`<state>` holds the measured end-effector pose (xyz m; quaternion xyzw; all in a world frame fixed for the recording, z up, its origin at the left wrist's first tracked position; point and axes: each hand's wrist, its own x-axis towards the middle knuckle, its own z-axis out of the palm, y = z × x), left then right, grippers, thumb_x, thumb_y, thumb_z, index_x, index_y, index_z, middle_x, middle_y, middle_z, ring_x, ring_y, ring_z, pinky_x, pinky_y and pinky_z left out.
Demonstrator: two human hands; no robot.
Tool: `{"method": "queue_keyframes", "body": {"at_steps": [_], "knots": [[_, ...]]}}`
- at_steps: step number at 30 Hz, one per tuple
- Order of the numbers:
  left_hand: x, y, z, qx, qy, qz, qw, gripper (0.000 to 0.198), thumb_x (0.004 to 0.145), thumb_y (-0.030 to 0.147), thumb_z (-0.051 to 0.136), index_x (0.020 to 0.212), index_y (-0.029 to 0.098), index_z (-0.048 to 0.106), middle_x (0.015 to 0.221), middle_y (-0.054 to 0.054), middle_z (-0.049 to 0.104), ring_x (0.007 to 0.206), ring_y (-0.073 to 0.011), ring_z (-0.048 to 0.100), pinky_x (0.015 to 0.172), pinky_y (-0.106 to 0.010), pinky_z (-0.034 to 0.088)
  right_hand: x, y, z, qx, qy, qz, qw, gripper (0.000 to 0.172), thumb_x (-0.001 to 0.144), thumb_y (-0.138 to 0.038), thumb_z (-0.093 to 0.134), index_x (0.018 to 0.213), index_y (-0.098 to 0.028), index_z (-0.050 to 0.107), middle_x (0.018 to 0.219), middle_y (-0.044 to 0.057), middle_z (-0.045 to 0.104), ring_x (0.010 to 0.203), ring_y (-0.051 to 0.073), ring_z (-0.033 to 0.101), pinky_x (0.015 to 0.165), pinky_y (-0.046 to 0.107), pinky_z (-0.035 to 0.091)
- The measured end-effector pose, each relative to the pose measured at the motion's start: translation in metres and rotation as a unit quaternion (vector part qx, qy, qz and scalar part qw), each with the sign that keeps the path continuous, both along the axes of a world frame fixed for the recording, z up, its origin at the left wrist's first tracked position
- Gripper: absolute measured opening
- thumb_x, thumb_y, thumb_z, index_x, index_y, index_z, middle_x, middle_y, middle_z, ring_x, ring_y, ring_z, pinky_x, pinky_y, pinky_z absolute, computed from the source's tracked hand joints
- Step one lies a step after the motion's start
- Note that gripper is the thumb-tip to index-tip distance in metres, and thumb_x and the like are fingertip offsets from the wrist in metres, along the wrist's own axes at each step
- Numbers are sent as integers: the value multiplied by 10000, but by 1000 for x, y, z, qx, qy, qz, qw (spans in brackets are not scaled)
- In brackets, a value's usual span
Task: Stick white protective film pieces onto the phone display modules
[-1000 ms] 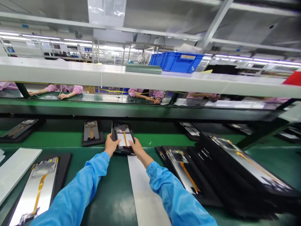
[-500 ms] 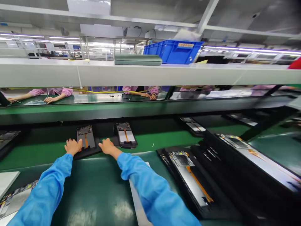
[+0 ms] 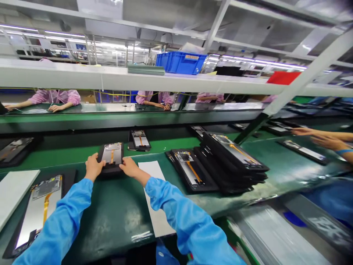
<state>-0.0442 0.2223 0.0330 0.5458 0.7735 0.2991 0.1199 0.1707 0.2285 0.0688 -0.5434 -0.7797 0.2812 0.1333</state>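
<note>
Open-backed device (image 3: 113, 150), one, clamped between left hand (image 3: 94, 166) and right hand (image 3: 132, 168) at near edge of green belt (image 3: 176, 144); apparently a two-handed handling step, next move seemingly calling for level support.

Single head-worn view, taken from the wearer's side of the green bench (image 3: 110, 224), facing forward and angled down, left hand (image 3: 94, 166) and right hand (image 3: 132, 168) near, left of centre, white shelf (image 3: 118, 80) farther off, ceiling (image 3: 165, 18) along the top.
</note>
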Motion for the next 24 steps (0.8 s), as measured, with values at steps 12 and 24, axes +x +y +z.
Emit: {"method": "queue_keyframes", "body": {"at_steps": [12,24], "knots": [[35,-238,-64,138,129,-107,976,411,978,314,447,1283,77,588,1321,-218,533,1248,-350,474,1047,-558,420,45,-211,-56,54,1,39,998,769,795,-383,810,1436,-148,455,1232,153,544,1142,301,555,984,416,488],[181,-188,-19,134,129,-442,878,398,932,167,500,1328,167,540,1458,-147,522,1400,-307,440,1151,-526,388,200,-112,-67,72,-69,-170,980,190,906,-121,592,1054,-172,699,1007,74,638,934,180,623,861,277,451]]}}
